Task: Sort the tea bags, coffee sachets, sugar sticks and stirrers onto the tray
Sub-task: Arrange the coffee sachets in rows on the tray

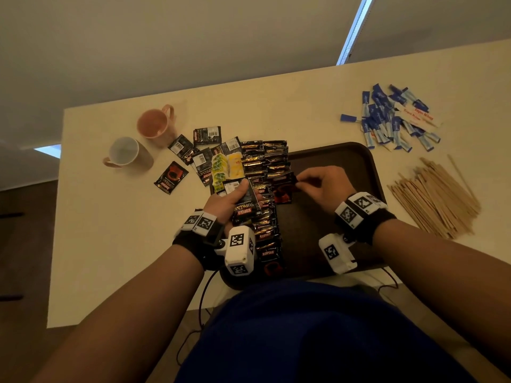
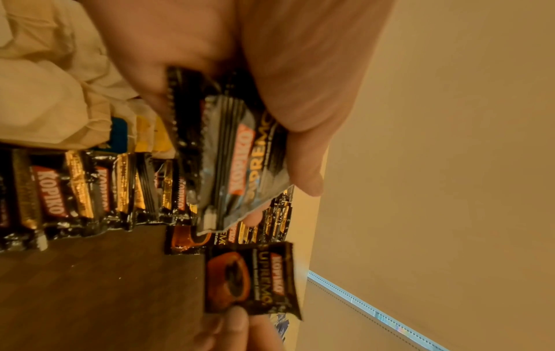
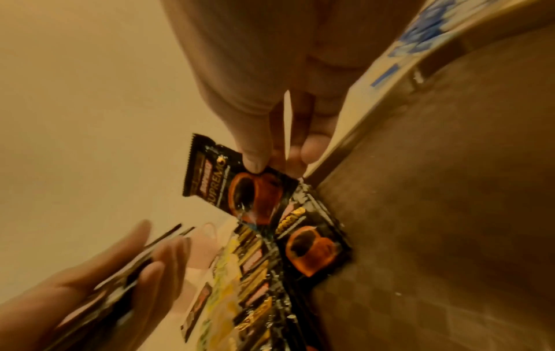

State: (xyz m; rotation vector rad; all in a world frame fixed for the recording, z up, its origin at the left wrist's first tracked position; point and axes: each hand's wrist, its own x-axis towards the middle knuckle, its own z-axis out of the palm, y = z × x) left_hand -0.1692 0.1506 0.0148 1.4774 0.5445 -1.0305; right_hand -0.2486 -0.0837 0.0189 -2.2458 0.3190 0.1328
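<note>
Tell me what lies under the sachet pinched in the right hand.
Below the sachet that the right hand pinches lies another Supremo sachet on the brown tray. That one overlaps the Kopiko row, hiding part of it.

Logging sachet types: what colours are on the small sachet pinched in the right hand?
Black with an orange cup; right wrist view.

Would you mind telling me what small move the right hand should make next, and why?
Probably lower the coffee sachet pinched by the right hand onto the bare tray beside the sachet already lying there. It hangs just above the tray, next to the laid rows, while the left hand holds more sachets ready.
</note>
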